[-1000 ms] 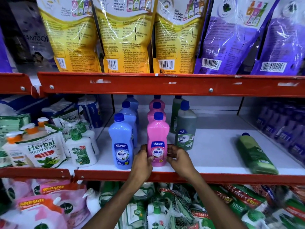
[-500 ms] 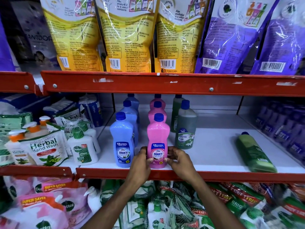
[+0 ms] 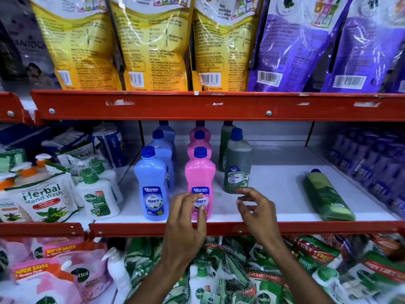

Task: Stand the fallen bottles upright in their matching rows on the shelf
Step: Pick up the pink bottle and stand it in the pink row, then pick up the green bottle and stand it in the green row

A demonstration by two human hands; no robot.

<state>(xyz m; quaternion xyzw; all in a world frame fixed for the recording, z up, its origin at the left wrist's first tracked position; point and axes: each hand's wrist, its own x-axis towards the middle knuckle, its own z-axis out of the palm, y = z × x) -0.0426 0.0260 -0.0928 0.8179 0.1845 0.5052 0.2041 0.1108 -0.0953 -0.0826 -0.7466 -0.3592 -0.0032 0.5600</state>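
Three rows of blue-capped bottles stand on the white middle shelf (image 3: pixel 274 189): blue (image 3: pixel 151 183), pink (image 3: pixel 199 174) and dark green (image 3: pixel 237 163). The front pink bottle is upright at the shelf's front edge. My left hand (image 3: pixel 186 218) hovers just in front of its label with fingers apart, holding nothing. My right hand (image 3: pixel 257 211) is off the bottle to its right, fingers loosely spread and empty, below the front dark green bottle. A light green bottle (image 3: pixel 328 196) lies on its side at the shelf's right, cap pointing to the back.
Red shelf rails (image 3: pixel 219 106) run above and below. Yellow and purple refill pouches (image 3: pixel 153 44) hang over the top rail. Hand-wash bottles and pouches (image 3: pixel 43 198) crowd the left, purple packs (image 3: pixel 377 163) the right, netted packs (image 3: pixel 230 270) the lower shelf.
Both hands held the front pink bottle from either side earlier. Now they have let go; the right hand has drifted right and the left hand has pulled slightly back.
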